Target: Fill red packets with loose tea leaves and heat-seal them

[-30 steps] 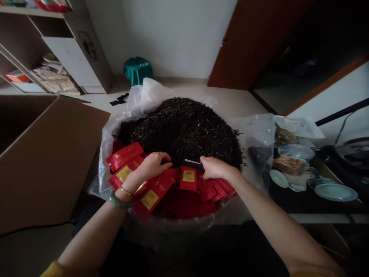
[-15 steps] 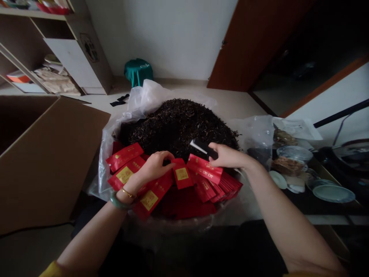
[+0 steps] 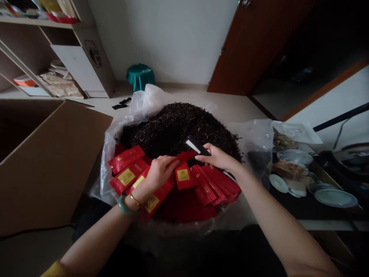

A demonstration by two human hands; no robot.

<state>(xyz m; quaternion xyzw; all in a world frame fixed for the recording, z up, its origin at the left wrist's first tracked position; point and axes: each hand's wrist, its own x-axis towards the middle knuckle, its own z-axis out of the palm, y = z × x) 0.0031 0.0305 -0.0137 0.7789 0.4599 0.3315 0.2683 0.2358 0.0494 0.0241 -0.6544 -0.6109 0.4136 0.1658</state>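
A big heap of dark loose tea (image 3: 178, 129) lies in a clear plastic bag (image 3: 144, 102) in front of me. Many small red packets with gold labels (image 3: 128, 175) are spread along its near edge. My left hand (image 3: 161, 171) is closed, pinching a red packet (image 3: 184, 156) at the edge of the tea. My right hand (image 3: 217, 157) is closed on a small black scoop (image 3: 197, 146), held just above that packet. A fanned stack of red packets (image 3: 221, 186) lies under my right wrist.
An open cardboard box (image 3: 49, 161) stands at the left. At the right a dark table holds plates (image 3: 336, 197), bowls and a plastic bag (image 3: 256, 134). Shelves (image 3: 43, 57), a green stool (image 3: 140, 75) and a brown door (image 3: 253, 42) lie behind.
My right hand lifted the black scoop out of the tea and swung it left toward the packet. My left hand raised a red packet to meet it.
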